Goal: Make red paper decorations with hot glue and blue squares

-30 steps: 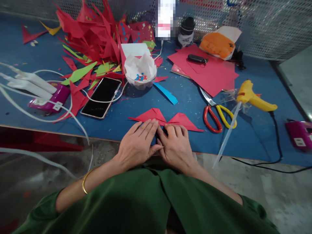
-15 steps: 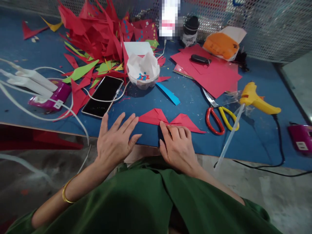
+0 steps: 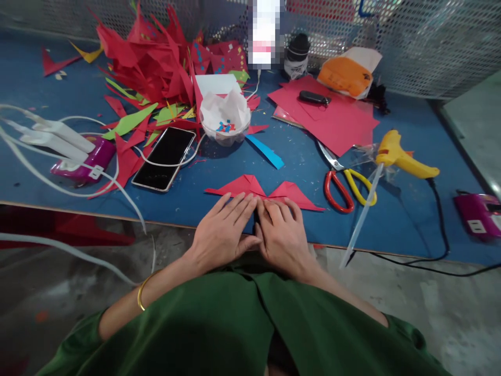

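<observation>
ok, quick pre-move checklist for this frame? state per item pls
1. Both hands on the work: ok. Left hand and right hand lie flat, side by side, fingertips on the folded red paper.
2. Paper fully on the table: ok, near its front edge.
3. Crease under the fingers: cannot tell, hidden.
4. Scissors apart from the hands: ok, lying to the right.
5. Glue gun clear of the paper: ok, further right; whether it is hot, cannot tell.
6. Phone clear of the left hand: ok.
</observation>
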`<action>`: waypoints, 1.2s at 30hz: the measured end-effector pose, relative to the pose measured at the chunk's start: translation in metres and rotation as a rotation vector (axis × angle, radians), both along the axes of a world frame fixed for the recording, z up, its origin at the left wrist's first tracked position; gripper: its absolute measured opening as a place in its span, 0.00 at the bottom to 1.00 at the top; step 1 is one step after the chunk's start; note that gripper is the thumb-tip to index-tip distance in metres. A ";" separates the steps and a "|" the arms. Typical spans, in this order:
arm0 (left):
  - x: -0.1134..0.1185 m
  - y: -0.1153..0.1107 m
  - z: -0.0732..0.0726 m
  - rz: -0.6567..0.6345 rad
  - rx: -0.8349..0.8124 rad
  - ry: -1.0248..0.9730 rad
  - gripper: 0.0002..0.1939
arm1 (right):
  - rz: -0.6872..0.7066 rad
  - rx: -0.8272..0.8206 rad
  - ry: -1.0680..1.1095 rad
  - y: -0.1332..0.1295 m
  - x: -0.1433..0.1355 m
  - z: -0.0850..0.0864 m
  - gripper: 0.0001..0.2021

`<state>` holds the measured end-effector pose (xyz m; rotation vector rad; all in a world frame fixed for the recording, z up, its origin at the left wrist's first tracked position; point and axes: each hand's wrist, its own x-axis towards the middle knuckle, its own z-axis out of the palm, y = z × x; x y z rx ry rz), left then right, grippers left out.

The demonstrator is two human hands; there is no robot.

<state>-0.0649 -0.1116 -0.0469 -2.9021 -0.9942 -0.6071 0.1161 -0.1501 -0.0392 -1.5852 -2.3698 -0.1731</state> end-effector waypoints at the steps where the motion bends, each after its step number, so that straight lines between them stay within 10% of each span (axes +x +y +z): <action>1: 0.001 0.001 -0.001 0.009 -0.005 -0.007 0.35 | -0.015 0.002 0.008 -0.001 0.002 0.000 0.23; 18: 0.020 0.000 0.003 0.103 0.126 0.127 0.39 | -0.041 0.022 0.005 -0.008 0.018 0.001 0.23; 28: 0.021 0.002 0.000 0.109 0.109 0.031 0.32 | -0.351 0.084 -0.049 -0.029 0.048 0.000 0.20; 36: -0.014 0.007 0.004 0.235 0.079 -0.038 0.24 | -0.373 0.091 -0.057 -0.032 0.049 -0.007 0.21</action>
